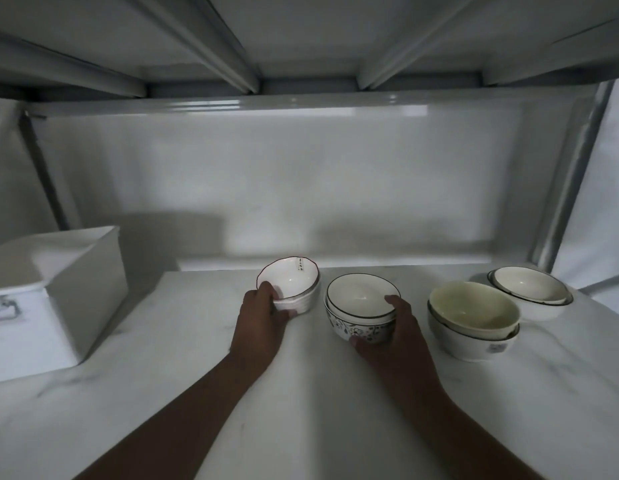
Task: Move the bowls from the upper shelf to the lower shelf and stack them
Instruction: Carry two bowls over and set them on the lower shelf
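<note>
Gripping a red-rimmed bowl pair (290,286) by its near rim, the left hand (263,315) has fingers curled over it; the right hand (393,332) clasps the floral bowl stack (361,308). Both sit on the marble shelf (197,393); dim light blurs a label inside.

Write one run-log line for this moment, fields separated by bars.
left hand: grips red-rimmed bowl stack | right hand: grips floral bowl stack | shelf: two more bowl stacks at right
</note>
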A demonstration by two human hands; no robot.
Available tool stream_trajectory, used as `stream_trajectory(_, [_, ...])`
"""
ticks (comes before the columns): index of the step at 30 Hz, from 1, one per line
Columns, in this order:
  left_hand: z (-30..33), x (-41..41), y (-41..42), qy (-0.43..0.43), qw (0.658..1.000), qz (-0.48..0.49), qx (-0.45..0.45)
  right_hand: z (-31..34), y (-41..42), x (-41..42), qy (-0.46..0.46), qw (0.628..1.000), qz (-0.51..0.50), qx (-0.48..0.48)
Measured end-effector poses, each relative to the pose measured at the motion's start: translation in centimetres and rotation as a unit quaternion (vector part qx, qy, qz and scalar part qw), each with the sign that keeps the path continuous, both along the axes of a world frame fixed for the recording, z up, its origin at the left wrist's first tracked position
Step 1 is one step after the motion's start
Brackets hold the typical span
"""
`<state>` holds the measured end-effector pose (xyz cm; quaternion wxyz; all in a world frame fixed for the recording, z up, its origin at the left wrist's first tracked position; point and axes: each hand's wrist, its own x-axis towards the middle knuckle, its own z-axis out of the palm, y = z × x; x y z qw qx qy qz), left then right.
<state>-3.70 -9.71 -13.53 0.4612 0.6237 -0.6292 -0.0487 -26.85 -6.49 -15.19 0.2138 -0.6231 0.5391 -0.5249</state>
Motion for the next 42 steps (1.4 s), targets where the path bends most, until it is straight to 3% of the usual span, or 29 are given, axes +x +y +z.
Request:
stream_trajectory(11, [2.0, 1.6, 6.0, 0.004, 0.999, -0.023, 0.041, 0.8, 0.7, -0.1, -0.012, 1.000, 0.019, -0.004])
stream_trajectory(19, [2.0, 0.4, 6.8, 0.211, 0.969, -0.111, 0.058, 0.9, 0.1, -0.4, -0.031, 0.998, 0.058, 0.004])
stream_trajectory(29, [0.5, 0.5, 5.1, 0.133, 0.980, -0.148, 0.001, 1.9, -2.2, -1.8, 0.013, 0.995, 0.092, 0.024])
stream_trajectory(35, [0.8, 0.7, 5.5, 0.079, 0.996, -0.027, 0.037, 2.2, -1.8, -1.6, 0.020, 0.995, 0.084, 0.042])
stream_trajectory(42, [1.1, 0.4, 6.0, 0.066, 0.997, 0.003, 0.027, 2.5, -1.6, -1.4, 0.067, 0.997, 0.032, 0.022])
